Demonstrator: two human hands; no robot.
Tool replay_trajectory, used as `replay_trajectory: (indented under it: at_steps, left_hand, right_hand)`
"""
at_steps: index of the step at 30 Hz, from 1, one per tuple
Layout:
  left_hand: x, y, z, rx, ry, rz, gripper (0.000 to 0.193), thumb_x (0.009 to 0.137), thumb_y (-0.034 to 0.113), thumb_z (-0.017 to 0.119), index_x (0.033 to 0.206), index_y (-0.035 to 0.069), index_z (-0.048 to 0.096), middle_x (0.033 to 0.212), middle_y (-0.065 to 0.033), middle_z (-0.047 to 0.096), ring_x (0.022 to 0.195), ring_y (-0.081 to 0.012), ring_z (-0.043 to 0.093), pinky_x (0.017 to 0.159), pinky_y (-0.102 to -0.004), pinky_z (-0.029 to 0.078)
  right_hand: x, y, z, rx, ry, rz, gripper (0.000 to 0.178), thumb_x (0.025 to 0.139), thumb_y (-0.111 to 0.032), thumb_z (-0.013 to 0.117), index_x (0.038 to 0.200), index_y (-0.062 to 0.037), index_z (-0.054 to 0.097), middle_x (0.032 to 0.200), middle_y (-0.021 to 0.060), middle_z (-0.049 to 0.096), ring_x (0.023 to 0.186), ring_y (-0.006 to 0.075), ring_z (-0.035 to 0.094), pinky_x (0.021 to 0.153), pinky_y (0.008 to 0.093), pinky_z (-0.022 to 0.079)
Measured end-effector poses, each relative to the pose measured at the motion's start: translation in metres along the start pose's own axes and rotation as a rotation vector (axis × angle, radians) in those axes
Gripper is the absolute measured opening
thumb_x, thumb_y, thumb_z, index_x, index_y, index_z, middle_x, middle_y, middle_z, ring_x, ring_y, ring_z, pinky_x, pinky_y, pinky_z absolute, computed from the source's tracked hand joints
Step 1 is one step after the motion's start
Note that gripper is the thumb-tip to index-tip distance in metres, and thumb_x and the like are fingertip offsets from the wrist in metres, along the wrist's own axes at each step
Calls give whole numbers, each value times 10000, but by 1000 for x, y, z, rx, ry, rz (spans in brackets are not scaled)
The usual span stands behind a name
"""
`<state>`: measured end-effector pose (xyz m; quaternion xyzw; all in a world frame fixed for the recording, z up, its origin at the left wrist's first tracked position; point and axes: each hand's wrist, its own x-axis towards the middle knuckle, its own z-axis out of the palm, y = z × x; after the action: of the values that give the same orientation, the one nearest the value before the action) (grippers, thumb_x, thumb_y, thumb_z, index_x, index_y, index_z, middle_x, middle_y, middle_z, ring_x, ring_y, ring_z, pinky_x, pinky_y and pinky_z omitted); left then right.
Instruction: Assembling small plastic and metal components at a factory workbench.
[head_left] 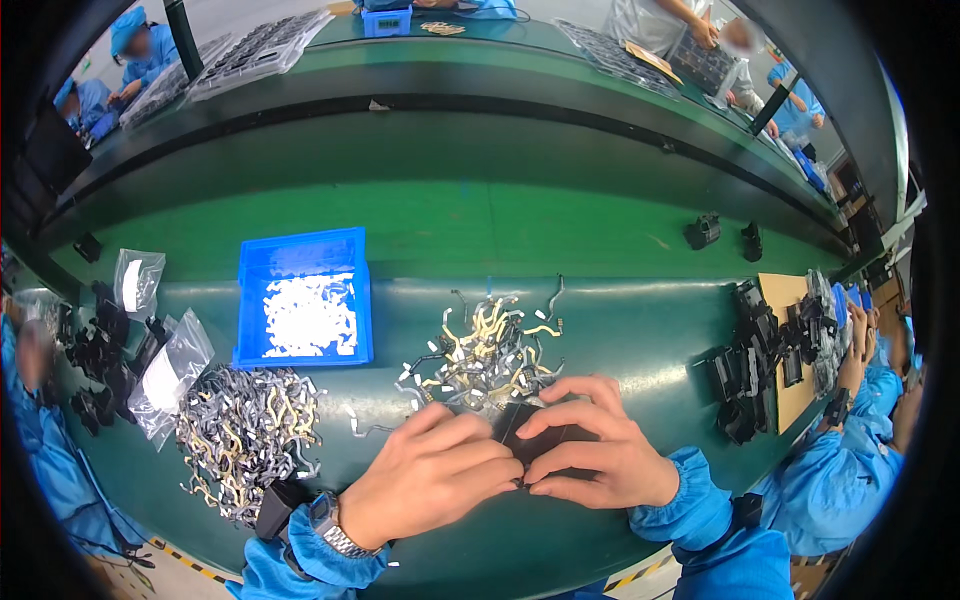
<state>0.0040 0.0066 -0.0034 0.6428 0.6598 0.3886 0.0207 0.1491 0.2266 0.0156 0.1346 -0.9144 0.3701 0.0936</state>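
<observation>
A dark, boxy black plastic part (517,422) is held between my two hands, low in the middle of the view. My right hand (605,440) grips it from the right, with fingers bent over its face and edge. From the left, my left hand (440,475) has its fingertips pressed together at the part's lower left edge. Whether a small piece is pinched there too is hidden. Just beyond my fingers lies a loose pile of short cables (490,345), yellow, black and grey with white connectors. A single white-ended cable (365,428) lies left of that pile.
A blue bin (368,300) of small white pieces stands at the back left. A larger cable heap (245,435) lies by my left forearm. Plastic bags (175,375) and black parts (100,350) are far left. More black parts (745,370) lie right, beside cardboard (785,290) and a co-worker's hands (855,345).
</observation>
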Motion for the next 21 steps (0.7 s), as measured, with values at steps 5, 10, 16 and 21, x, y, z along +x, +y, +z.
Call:
replay_trajectory:
  at_steps: [5, 10, 16, 21]
  left_hand:
    - [1, -1, -1, -93, -18, -61, 153, 836, 225, 871, 971, 175, 821, 968, 59, 764, 936, -197, 661, 780, -332, 492]
    - [-2, 0, 0, -106, -11, -67, 135, 852, 224, 862, 974, 178, 828, 965, 50, 770, 937, -200, 670, 800, -337, 496]
    - [-2, -1, 2, -85, -26, -78, 133, 852, 237, 864, 958, 167, 821, 961, 43, 768, 940, -205, 674, 821, -345, 495]
    - [1, 0, -3, -107, -3, -111, 139, 861, 237, 856, 962, 151, 815, 969, 38, 774, 942, -213, 676, 829, -357, 496]
  right_hand:
    - [-3, 1, 1, 44, 62, 37, 169, 765, -263, 952, 848, -203, 817, 1303, -47, 707, 1313, 282, 552, 1030, 470, 384]
    - [-4, -9, 5, 15, 80, 31, 168, 746, -259, 965, 809, -204, 819, 1264, -46, 725, 1295, 282, 568, 1014, 473, 393]
    - [-2, -10, 0, -130, 99, -83, 166, 724, -239, 960, 830, -208, 836, 1246, -42, 743, 1251, 276, 608, 962, 469, 428]
    - [-2, -12, 1, -347, 137, -284, 180, 740, -149, 906, 910, -178, 853, 1162, -40, 773, 1166, 229, 661, 905, 403, 496]
